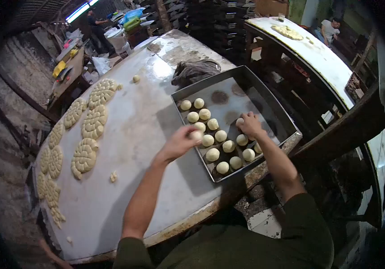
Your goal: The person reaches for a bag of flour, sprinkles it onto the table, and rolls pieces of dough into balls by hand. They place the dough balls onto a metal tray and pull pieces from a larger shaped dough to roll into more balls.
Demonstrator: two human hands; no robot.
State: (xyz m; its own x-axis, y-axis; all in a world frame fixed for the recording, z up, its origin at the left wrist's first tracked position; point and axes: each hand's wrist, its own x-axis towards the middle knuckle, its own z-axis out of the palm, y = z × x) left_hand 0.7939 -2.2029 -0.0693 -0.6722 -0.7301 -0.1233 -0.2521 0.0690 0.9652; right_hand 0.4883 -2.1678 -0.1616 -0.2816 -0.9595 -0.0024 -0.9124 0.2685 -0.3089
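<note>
A metal baking tray (276, 99) with raised walls rests at an angle on the table. Rows of round dough balls (228, 146) cover its near and left parts, and dark round stains mark its bare far part. At the tray's left wall, my left hand (179, 144) is closed on a pale dough ball (196, 136), slightly blurred by motion. Inside the tray, my right hand (250, 125) reaches down with its fingers around another dough ball (240, 121), which is partly hidden by them.
Coiled slabs of cut dough (84, 157) lie along the left of the white table (132, 197). A dark cloth (195, 71) is bunched behind the tray. Another table (324, 47) with dough stands at the right. Two people, one (329, 31) near that table, are in the background.
</note>
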